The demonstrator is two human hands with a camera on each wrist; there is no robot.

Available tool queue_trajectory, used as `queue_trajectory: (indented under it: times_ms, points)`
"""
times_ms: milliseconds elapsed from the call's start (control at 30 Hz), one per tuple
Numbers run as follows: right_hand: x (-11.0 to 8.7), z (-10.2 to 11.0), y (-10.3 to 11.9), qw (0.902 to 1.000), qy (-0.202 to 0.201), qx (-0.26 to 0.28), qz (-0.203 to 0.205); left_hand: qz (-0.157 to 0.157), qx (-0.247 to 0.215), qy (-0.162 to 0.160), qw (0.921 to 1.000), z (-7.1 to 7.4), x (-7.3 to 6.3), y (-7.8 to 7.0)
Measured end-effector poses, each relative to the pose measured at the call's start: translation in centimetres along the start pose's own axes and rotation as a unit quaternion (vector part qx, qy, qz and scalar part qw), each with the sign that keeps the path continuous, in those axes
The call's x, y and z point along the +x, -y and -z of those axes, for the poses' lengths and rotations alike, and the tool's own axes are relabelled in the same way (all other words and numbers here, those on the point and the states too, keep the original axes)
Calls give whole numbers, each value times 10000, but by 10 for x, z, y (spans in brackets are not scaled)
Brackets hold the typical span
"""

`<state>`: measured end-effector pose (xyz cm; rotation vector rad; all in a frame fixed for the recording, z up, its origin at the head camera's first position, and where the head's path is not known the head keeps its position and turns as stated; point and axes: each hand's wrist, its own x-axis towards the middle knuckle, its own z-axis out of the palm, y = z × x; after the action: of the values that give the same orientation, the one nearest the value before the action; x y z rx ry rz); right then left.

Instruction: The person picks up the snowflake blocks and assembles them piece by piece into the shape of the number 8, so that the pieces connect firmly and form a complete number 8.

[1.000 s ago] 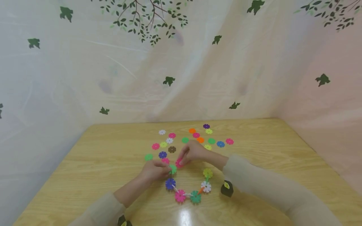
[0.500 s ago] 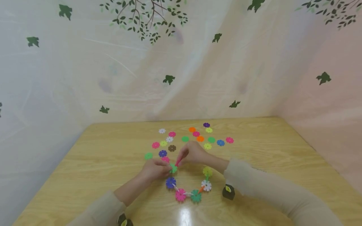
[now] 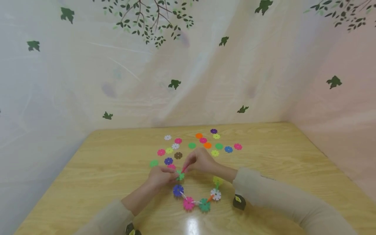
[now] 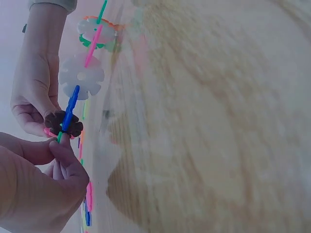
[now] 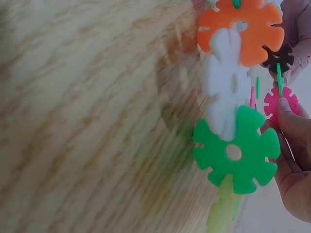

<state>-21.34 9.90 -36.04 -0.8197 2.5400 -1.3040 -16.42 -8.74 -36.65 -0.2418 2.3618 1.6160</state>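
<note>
My left hand (image 3: pixel 161 178) pinches a green notched flower disc (image 3: pixel 181 175) at the left end of a curved chain. With thumb and fingers my right hand (image 3: pixel 201 160) holds a pink flower disc (image 5: pixel 270 103), seen edge-on in the head view, up against that green disc. In the right wrist view the green disc is edge-on between the pink one and a brown disc (image 5: pixel 275 57). From there the chain runs through a blue disc (image 3: pixel 178 190), a pink disc (image 3: pixel 188 203), a teal disc (image 3: pixel 204 205) and a white disc (image 3: pixel 215 194) to a yellow disc (image 3: pixel 217 180). Fingers hide how deep the pink disc sits.
Loose flower discs lie scattered behind the hands, among them a brown disc (image 3: pixel 178 155), a dark blue disc (image 3: pixel 168 161) and an orange disc (image 3: pixel 199 135). The wooden table (image 3: pixel 88 173) ends at a leaf-print curtain (image 3: pixel 141 98).
My right hand has turned the pink disc from face-on to edge-on and brought it left against the green disc. The left hand stays nearly in place.
</note>
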Motion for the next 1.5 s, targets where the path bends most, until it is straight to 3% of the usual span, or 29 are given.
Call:
queue_trajectory:
  times_ms: [167,467,667,800,1000,1133,1267,1367,1500]
  points:
    - [-1,-2,-4,10000,87,-41,-1,25,-85,99,9999,0,-2,2]
    - [-1,-4,-5,9981,417,-342,308,177,-100,565,9982,0,0,6]
    - [-1,-3,-7,9966,653,-418,271,196,-28,569,9982,-3,1,11]
    - [2,6,-13,9964,674,-507,104,151,36,567,9983,-3,2,11]
    - [5,35,-27,9942,356,-1019,-48,-33,119,597,9981,1,4,5]
    - [5,54,-36,9824,145,-1840,-301,42,235,574,9981,3,6,2]
    - [4,69,-43,9574,108,-2844,-479,56,213,612,9979,4,9,2]
    - [3,76,-49,9436,198,-3277,-421,65,171,643,9978,4,11,3]
    - [3,78,-56,9415,333,-3330,-394,153,136,580,9981,2,13,5]
